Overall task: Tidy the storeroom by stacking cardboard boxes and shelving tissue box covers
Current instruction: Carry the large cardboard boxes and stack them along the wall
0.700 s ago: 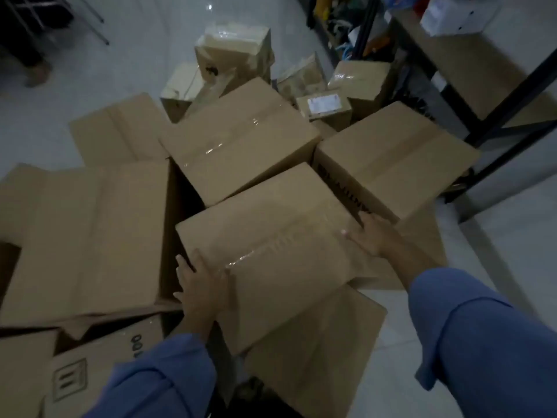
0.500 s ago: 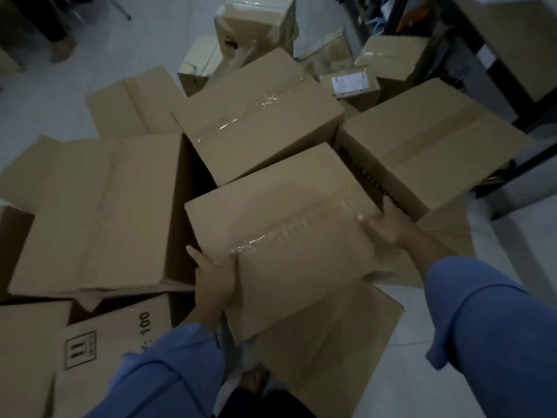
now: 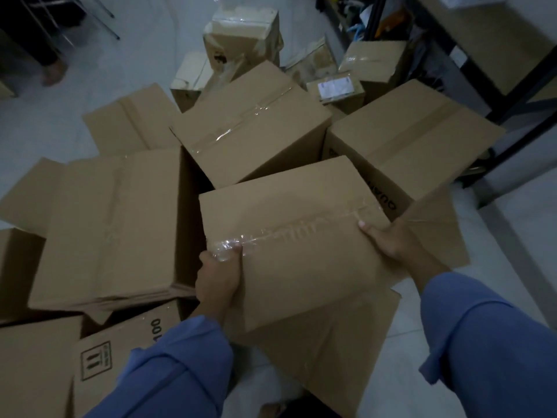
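Gripping the taped box (image 3: pixel 301 245) by opposite edges, the left hand (image 3: pixel 218 279) curled round the near-left side with its thumb on the tape seam, and the right hand (image 3: pixel 388 239) clamped the right edge. The box sat tilted amid the pile. Just left lay a flattened carton (image 3: pixel 111 224). Behind stood two sealed boxes (image 3: pixel 250 125). Further back, small parcels (image 3: pixel 334 87) sat on the floor (image 3: pixel 90 70) beside a shelf rack (image 3: pixel 512 55).
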